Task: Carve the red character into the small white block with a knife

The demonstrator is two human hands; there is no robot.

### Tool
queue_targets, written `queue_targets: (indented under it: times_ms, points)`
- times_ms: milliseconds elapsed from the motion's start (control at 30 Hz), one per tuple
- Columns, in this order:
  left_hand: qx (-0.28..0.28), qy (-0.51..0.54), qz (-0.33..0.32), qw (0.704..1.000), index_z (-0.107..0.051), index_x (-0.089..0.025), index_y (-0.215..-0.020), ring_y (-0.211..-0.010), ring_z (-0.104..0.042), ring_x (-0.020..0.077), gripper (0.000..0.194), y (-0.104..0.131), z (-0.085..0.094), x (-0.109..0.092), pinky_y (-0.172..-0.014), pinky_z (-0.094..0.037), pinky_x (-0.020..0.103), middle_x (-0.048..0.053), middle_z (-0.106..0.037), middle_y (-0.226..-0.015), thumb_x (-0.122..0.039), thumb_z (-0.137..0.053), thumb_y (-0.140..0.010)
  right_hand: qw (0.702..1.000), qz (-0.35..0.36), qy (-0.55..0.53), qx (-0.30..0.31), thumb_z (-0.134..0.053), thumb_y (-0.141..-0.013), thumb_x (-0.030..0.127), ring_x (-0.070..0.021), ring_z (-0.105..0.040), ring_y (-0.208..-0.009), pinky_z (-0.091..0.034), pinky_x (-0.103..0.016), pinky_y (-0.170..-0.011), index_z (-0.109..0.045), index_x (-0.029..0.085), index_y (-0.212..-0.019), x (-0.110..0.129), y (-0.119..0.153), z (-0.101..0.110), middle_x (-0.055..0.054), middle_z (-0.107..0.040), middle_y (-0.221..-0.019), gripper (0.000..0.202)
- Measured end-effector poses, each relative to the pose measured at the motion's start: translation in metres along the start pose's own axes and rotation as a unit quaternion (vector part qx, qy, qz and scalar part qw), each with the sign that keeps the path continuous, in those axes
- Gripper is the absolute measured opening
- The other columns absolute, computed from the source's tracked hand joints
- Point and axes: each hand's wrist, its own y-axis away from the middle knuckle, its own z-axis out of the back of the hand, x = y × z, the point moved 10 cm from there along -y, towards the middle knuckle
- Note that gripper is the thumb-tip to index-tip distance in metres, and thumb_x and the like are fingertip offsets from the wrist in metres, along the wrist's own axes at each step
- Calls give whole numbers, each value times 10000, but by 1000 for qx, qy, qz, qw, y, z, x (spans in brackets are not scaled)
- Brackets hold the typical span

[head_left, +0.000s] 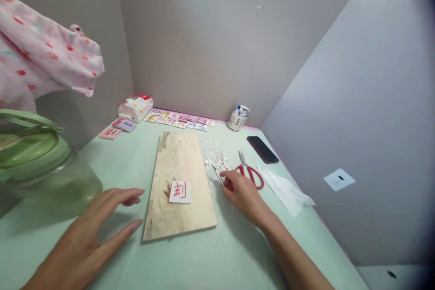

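My left hand (91, 231) is open just left of a wooden board (183, 158), thumb and fingers apart, holding nothing. On the board lies a small white square of paper (180, 191) with a red handwritten character. To the right of the board, my right hand (243, 192) has its fingers closed on the near end of a slim, silvery craft knife (216, 171), its tip pointing away. White paper scraps (217, 156) are scattered around that tip. Red-handled scissors (250, 172) lie just beyond my right hand, blades pointing away.
A green-lidded jar (61, 181) stands at left, below hanging pink cloth (50, 50). Along the back are a tissue pack (136, 108), lettered paper squares (180, 118) and a can (239, 118). A phone (262, 149) and white tissue (288, 190) lie at right. Small packets (117, 129) sit back left.
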Motion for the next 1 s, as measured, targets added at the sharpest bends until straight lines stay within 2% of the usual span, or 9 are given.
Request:
queue_targets:
  times_ms: [100, 167, 233, 333, 500, 600, 767, 1000]
  points:
    - [45, 53, -16, 997, -503, -327, -1382, -1245, -592, 277, 432, -29, -25, -23, -1043, -496, 385, 53, -598, -1382, -492, -558, -987, 999, 32, -34, -14, -471, -937, 139, -173, -601, -770, -441, -289, -689, -631, 217, -1097, 5, 3, 11, -48, -652, -987, 239]
    - [82, 52, -40, 994, -503, -300, -1399, -1264, -576, 279, 443, -45, -42, -33, -1066, -483, 405, 65, -590, -1396, -392, -576, -972, 997, 61, -55, 0, -453, -974, 152, -163, -607, -787, -461, -284, -713, -635, 231, -1089, 13, 6, 10, -42, -653, -1016, 230]
    - [115, 50, -60, 990, -486, -285, -1419, -1285, -559, 282, 485, -55, -57, -36, -1077, -480, 419, 71, -583, -1403, -319, -594, -948, 993, 96, -67, 26, -470, -1003, 175, -169, -627, -842, -470, -283, -748, -662, 249, -1093, 25, 10, 3, -36, -661, -1012, 224]
    - [120, 59, -61, 989, -473, -281, -1424, -1301, -546, 276, 472, -61, -69, -32, -1097, -470, 427, 71, -585, -1392, -285, -563, -960, 986, 157, -46, 43, -480, -1039, 209, -187, -647, -876, -462, -285, -752, -678, 261, -1158, 45, 16, -10, -38, -674, -986, 237]
    - [117, 73, -54, 989, -486, -282, -1398, -1256, -576, 267, 413, -59, -74, -30, -1074, -486, 425, 66, -615, -1341, -310, -535, -989, 976, 213, 52, 13, -438, -1056, 210, -161, -611, -694, -396, -257, -613, -682, 239, -1149, 63, 23, -23, -37, -649, -889, 263]
    - [111, 81, -50, 989, -484, -272, -1385, -1251, -586, 254, 403, -59, -74, -31, -1073, -491, 412, 65, -612, -1338, -305, -525, -985, 970, 228, 83, 9, -430, -1029, 151, -152, -586, -665, -372, -250, -585, -687, 229, -1129, 68, 25, -25, -36, -636, -869, 286]
    - [98, 90, -40, 990, -457, -261, -1422, -1302, -577, 253, 442, -61, -77, -29, -1105, -482, 415, 78, -581, -1416, -345, -510, -991, 964, 232, 121, 47, -468, -929, 37, -150, -555, -646, -338, -248, -569, -683, 202, -1117, 74, 27, -31, -23, -642, -820, 329]
    - [85, 94, -41, 991, -507, -267, -1398, -1260, -615, 273, 443, -62, -78, -25, -1065, -518, 429, 83, -628, -1369, -388, -532, -972, 959, 221, 164, 68, -517, -917, 13, -146, -547, -661, -278, -253, -559, -685, 212, -1106, 78, 26, -39, -18, -656, -828, 322]
